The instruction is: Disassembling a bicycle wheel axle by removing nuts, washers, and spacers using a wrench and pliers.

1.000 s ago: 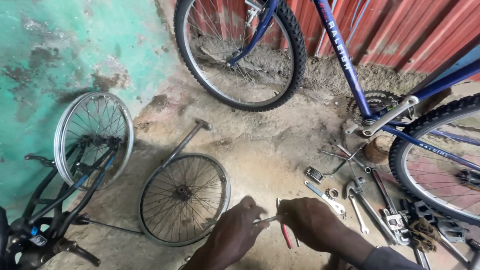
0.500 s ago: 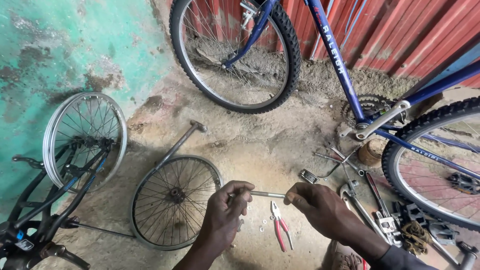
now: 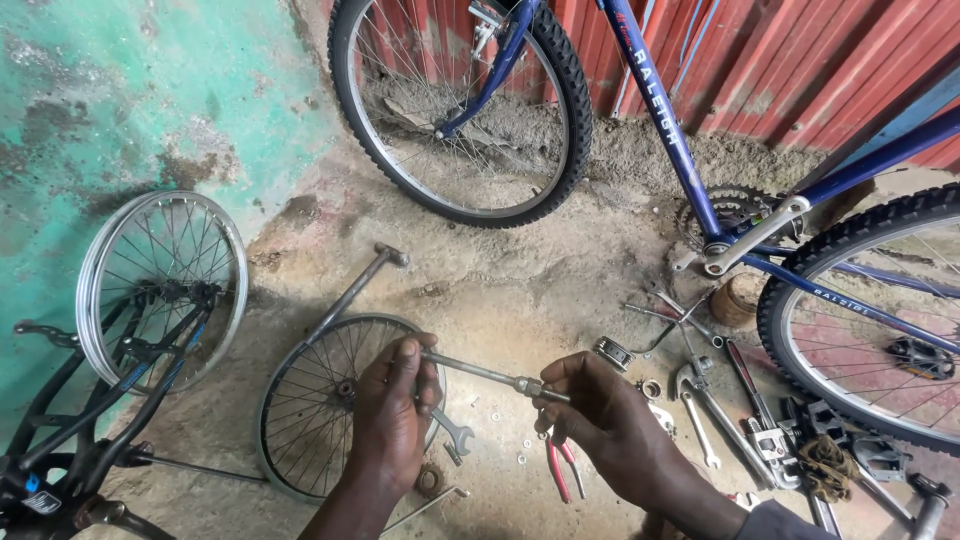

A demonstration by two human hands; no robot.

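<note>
A thin grey metal axle rod (image 3: pixel 487 374) spans between the closed left hand (image 3: pixel 392 410) and the pinching right hand (image 3: pixel 598 418).

wheel (image 3: pixel 320 410) left; tools (image 3: pixel 730 420) right

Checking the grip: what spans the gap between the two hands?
In the head view, a thin grey metal axle rod bridges left hand and right hand; each grips one end.

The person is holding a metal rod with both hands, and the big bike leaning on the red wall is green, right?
Not quite. The head view shows both hands, left hand and right hand, holding the metal rod, but the bike against the red wall is blue, not green.
</note>
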